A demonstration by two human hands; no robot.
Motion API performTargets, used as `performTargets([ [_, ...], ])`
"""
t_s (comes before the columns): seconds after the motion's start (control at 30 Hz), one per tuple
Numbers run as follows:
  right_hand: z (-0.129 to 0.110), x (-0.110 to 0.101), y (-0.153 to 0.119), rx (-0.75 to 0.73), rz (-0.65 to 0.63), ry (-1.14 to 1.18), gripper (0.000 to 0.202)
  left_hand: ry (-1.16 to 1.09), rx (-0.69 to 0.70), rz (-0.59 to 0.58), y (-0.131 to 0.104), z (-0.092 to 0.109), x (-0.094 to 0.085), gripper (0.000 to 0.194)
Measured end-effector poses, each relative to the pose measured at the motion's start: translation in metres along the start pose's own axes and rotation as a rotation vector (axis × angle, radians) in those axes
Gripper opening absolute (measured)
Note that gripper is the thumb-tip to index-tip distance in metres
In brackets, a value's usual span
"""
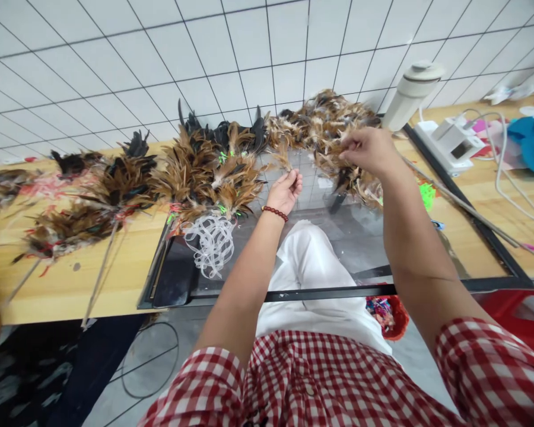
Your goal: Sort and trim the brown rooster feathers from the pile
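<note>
"What's the top?"
"A red-and-white checked cloth shirt (289, 365), with a small, round, pale button (310, 390) in front and matching checked sleeves (207, 373) ending near the elbows."
"And at the left wrist (280, 202)?"
"A bracelet of round, dark reddish-brown beads (275, 212)."
"Below the shirt?"
"White cloth trousers (311, 314)."

A pale bottle (412, 95) stands near a white plug adapter (458, 141).

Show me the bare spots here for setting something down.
On the see-through panel, bare room lies between the white strips, the black frame and the feather pile. Bare wood separates one stick from the frame's left edge. Crowded: feathers along the wall, the white adapter at right.
</note>
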State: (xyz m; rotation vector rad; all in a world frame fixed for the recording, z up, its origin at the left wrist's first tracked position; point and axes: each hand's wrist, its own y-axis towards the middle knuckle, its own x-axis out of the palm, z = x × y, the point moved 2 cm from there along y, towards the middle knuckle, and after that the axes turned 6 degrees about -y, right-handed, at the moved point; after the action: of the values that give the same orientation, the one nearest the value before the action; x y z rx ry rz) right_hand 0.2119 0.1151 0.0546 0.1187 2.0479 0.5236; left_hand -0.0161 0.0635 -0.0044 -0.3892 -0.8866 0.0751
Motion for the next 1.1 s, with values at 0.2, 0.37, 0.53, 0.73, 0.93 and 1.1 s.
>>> performTargets([
  [0.2, 0.001, 0.017, -0.008, 0.193, -0.169, -0.318, 0.022, 0.025, 0.01, -0.003, -0.002, -0.001, 0.001, 0.024],
  [0.37, -0.002, 0.046, -0.01, 0.135, -0.072, -0.307, 0.011, 0.042, 0.007, 0.019, -0.001, -0.001, 0.0, 0.024],
  [0.53, -0.009, 0.026, -0.003, 0.025, -0.087, 0.081, 0.013, 0.027, 0.025, 0.004, -0.001, -0.001, 0.0, 0.024],
  [0.73, -0.033, 0.022, -0.008, -0.067, -0.198, 0.007, 0.002, 0.021, 0.155, 0.007, 0.002, -0.004, -0.001, 0.018],
  [0.93, -0.042, 0.029, -0.011, -0.225, -0.2, -0.163, 0.018, 0.101, 0.248, 0.036, 0.007, -0.008, -0.004, 0.013],
  [1.1, -0.063, 0.027, -0.019, -0.336, -0.171, -0.296, 0.024, 0.248, 0.197, 0.054, 0.004, -0.011, 0.0, 0.016],
])
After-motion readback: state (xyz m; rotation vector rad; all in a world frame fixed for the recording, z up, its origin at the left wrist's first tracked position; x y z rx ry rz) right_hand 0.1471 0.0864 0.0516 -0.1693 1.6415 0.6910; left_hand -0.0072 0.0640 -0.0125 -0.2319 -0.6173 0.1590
